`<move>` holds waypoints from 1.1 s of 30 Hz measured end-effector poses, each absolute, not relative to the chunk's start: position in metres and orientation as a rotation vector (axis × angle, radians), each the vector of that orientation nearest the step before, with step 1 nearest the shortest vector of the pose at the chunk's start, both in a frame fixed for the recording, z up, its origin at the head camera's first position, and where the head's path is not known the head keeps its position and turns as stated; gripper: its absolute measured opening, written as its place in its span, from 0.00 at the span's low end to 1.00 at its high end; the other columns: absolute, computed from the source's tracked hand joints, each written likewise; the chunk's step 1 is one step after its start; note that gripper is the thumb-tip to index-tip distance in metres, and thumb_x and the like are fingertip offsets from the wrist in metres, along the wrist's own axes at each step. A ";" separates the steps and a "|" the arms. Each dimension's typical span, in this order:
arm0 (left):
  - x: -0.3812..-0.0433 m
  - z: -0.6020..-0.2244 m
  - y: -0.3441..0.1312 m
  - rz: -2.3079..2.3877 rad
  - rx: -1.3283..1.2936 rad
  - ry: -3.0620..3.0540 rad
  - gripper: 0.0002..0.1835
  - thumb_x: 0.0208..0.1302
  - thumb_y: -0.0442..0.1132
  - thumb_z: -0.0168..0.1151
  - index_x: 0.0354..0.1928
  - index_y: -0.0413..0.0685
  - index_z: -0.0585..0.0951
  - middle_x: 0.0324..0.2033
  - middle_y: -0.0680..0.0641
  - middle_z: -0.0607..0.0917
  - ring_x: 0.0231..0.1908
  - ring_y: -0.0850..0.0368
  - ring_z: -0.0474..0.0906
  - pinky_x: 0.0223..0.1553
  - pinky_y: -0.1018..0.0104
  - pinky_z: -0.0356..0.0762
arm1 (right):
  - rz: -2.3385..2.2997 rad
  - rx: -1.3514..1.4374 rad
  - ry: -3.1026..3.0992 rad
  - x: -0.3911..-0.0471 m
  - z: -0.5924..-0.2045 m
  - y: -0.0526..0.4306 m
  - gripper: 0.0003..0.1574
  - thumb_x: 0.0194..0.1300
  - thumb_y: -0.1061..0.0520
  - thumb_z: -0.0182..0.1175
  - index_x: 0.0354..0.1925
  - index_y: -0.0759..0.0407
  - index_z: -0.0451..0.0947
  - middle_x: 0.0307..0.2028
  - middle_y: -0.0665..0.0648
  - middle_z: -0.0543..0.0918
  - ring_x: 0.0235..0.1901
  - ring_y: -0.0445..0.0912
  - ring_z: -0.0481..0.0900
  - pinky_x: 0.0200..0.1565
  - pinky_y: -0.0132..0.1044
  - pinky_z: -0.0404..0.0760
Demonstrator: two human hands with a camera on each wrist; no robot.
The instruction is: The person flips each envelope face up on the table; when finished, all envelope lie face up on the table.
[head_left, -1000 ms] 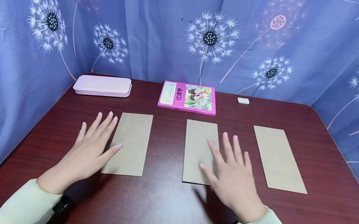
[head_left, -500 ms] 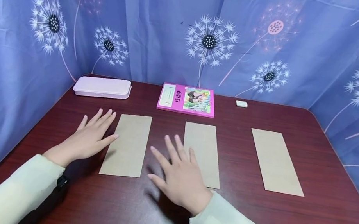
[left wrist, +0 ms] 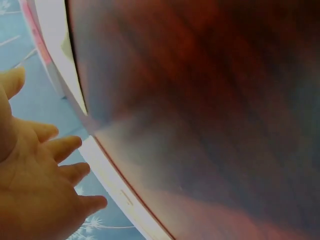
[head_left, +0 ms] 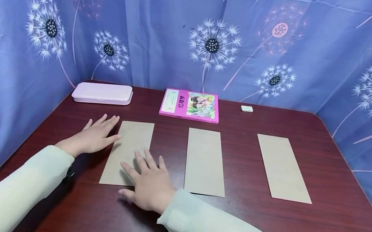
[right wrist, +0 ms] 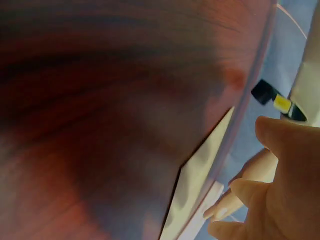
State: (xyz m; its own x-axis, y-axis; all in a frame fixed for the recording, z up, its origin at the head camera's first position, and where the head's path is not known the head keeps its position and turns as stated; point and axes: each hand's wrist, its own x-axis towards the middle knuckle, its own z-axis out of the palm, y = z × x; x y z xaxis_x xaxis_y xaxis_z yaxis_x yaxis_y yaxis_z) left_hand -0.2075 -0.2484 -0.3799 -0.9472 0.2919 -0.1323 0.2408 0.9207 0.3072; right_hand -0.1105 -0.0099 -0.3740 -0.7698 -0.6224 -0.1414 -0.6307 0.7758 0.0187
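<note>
Three flat tan cardboard rectangles lie spaced in a row on the dark red-brown table. The left card (head_left: 132,136) has both hands by it. My left hand (head_left: 93,137), fingers spread, is at its left edge with the thumb tip overlapping the card. My right hand (head_left: 150,184) hovers palm down over its lower right part, fingers spread and slightly bent. Neither hand holds anything. The middle card (head_left: 205,162) lies right of the right hand, and the right card (head_left: 284,169) is farther off. In the right wrist view the left card (right wrist: 195,180) shows beyond the right hand (right wrist: 285,180).
Along the back of the table (head_left: 334,223) are a pale pink pencil case (head_left: 102,93), a pink picture book (head_left: 190,105) and a small white eraser (head_left: 246,109). A blue dandelion-print curtain (head_left: 167,26) hangs around the back and sides.
My right hand has swept left from the middle card to the left card. My left hand has shifted slightly up and left. The cards stay in place; the head view has shifted a little.
</note>
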 end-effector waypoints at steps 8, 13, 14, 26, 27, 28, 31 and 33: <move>-0.222 -0.386 -0.246 0.403 0.434 2.881 0.43 0.74 0.56 0.51 0.76 0.34 0.50 0.74 0.32 0.54 0.73 0.30 0.43 0.66 0.27 0.36 | 0.224 -1.006 2.905 -0.113 -0.379 -0.025 0.51 0.66 0.22 0.45 0.78 0.41 0.51 0.77 0.53 0.52 0.76 0.48 0.47 0.70 0.50 0.59; -0.225 -0.384 -0.241 0.394 0.434 2.867 0.43 0.73 0.56 0.53 0.77 0.36 0.50 0.74 0.33 0.55 0.74 0.31 0.43 0.67 0.28 0.36 | 0.249 -0.955 2.920 -0.116 -0.382 -0.027 0.55 0.63 0.20 0.48 0.77 0.46 0.55 0.76 0.54 0.55 0.74 0.46 0.54 0.67 0.46 0.63; -0.226 -0.385 -0.240 0.384 0.434 2.864 0.43 0.73 0.55 0.53 0.77 0.37 0.50 0.74 0.33 0.55 0.74 0.31 0.43 0.67 0.28 0.36 | 0.254 -0.949 2.915 -0.117 -0.383 -0.027 0.56 0.63 0.20 0.48 0.77 0.47 0.56 0.76 0.54 0.56 0.74 0.45 0.55 0.67 0.46 0.63; -0.230 -0.386 -0.233 0.310 0.500 2.907 0.44 0.70 0.53 0.60 0.78 0.42 0.53 0.68 0.29 0.63 0.68 0.30 0.57 0.64 0.29 0.52 | 0.361 -1.039 2.948 -0.123 -0.387 -0.028 0.46 0.64 0.24 0.52 0.70 0.47 0.70 0.69 0.51 0.71 0.65 0.44 0.69 0.65 0.49 0.64; -0.231 -0.387 -0.232 0.315 0.504 2.909 0.44 0.70 0.52 0.60 0.78 0.42 0.53 0.67 0.29 0.64 0.67 0.30 0.58 0.64 0.29 0.53 | 0.373 -1.051 2.956 -0.123 -0.387 -0.028 0.45 0.65 0.24 0.52 0.69 0.47 0.71 0.68 0.51 0.72 0.64 0.44 0.70 0.64 0.49 0.65; -0.231 -0.387 -0.232 0.316 0.504 2.910 0.44 0.69 0.53 0.61 0.78 0.42 0.53 0.67 0.29 0.65 0.66 0.30 0.59 0.63 0.29 0.53 | 0.376 -1.061 2.962 -0.123 -0.388 -0.028 0.44 0.65 0.25 0.53 0.69 0.47 0.72 0.67 0.52 0.72 0.64 0.44 0.71 0.64 0.48 0.66; -0.232 -0.387 -0.233 0.318 0.497 2.909 0.44 0.69 0.53 0.61 0.78 0.43 0.53 0.67 0.29 0.65 0.66 0.30 0.59 0.63 0.29 0.54 | 0.369 -1.095 2.974 -0.123 -0.388 -0.028 0.42 0.66 0.26 0.53 0.67 0.48 0.74 0.65 0.53 0.74 0.62 0.45 0.72 0.61 0.45 0.70; -0.232 -0.388 -0.233 0.318 0.492 2.910 0.44 0.69 0.53 0.61 0.78 0.44 0.53 0.67 0.29 0.64 0.66 0.30 0.58 0.63 0.29 0.54 | 0.366 -1.120 2.978 -0.124 -0.388 -0.028 0.40 0.67 0.28 0.53 0.66 0.49 0.75 0.63 0.55 0.76 0.61 0.46 0.74 0.59 0.43 0.73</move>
